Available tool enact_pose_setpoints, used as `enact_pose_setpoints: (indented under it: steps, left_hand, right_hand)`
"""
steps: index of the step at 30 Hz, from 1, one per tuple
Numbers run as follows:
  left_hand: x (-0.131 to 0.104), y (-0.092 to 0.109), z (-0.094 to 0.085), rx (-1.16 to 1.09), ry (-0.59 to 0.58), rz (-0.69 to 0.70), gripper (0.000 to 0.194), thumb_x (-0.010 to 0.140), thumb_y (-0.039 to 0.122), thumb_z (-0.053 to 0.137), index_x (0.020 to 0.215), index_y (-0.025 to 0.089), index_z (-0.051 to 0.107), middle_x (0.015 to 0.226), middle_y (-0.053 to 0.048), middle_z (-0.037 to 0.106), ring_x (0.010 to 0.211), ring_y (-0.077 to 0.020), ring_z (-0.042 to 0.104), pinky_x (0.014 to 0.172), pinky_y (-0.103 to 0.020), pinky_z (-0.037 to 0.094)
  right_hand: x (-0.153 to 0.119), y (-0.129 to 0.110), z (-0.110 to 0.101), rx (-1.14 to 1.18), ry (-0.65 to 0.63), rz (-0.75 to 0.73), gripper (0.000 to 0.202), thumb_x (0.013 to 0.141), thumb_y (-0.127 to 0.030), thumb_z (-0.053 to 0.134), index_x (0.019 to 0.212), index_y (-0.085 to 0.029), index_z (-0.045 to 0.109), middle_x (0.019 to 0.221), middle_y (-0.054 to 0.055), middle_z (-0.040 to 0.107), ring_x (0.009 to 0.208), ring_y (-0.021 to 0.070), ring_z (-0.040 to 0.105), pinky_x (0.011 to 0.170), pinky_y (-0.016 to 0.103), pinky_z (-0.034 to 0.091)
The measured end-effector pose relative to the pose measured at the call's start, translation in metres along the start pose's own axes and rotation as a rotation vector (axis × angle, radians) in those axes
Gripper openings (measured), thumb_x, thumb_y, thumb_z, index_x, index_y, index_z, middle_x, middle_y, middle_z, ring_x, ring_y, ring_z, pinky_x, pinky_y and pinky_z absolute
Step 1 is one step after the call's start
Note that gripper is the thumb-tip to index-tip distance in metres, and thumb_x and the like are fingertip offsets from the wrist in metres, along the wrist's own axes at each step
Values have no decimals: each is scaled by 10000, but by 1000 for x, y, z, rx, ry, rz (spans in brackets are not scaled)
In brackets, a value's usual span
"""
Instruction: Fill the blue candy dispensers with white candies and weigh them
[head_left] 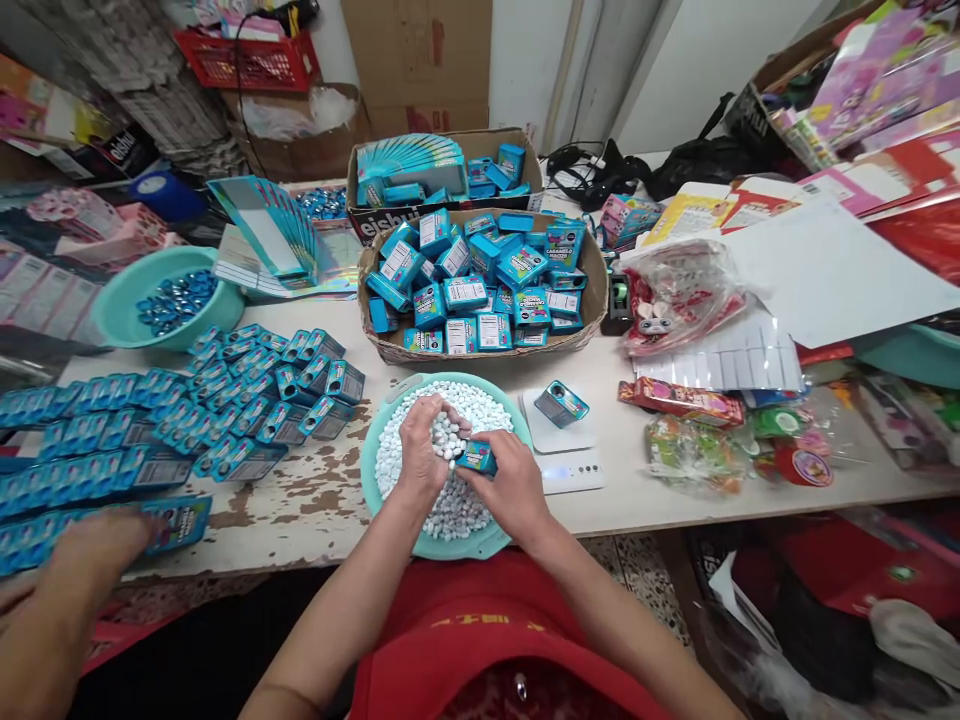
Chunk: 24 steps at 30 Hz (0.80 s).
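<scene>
Over a mint-green basin [373, 440] full of white candies [480, 402], my left hand [424, 440] is cupped around a small heap of the candies. My right hand [514, 480] grips a small blue candy box [475, 458], tilted with one end toward the left palm. Fingers of both hands nearly meet there, and the box's opening is hard to make out. Just right of the basin, another blue box [562, 402] rests on a white kitchen scale [572, 475].
Behind the basin stands a cardboard carton [397, 350] of blue boxes. Rows of boxes [247, 400] cover the table's left, where a co-worker's hand [101, 545] reaches in, blurred. A bowl [169, 335] of blue-wrapped pieces sits farther back. Packaged toys [682, 400] lie at right.
</scene>
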<state>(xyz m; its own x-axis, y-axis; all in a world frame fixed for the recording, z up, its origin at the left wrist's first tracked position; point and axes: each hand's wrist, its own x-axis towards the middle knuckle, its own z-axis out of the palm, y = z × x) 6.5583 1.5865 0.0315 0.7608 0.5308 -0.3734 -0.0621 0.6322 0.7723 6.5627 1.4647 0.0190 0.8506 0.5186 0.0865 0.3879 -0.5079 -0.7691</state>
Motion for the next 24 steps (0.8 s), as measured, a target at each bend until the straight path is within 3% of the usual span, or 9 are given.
enact_pose_setpoints:
  steps: [11,24]
  left_hand:
    - [6,-2,7,121,37,152,193,702,292,658,668,170,512,552,40,535,493,-87,519,519,-216,410]
    - [4,3,18,190,-17,163,210,753,324,645,675,170,525,551,36,535,507,-94,521,577,-238,423]
  right_hand:
    - [8,-3,-3,-73,-8,-10,225,724,-186,613,943,-212,567,940,45,653,932,242,585,763,353,397]
    - [12,-1,-14,50,46,61,257,704,-271,700,921,-224,571,941,37,666,915,234,612,775,362,421]
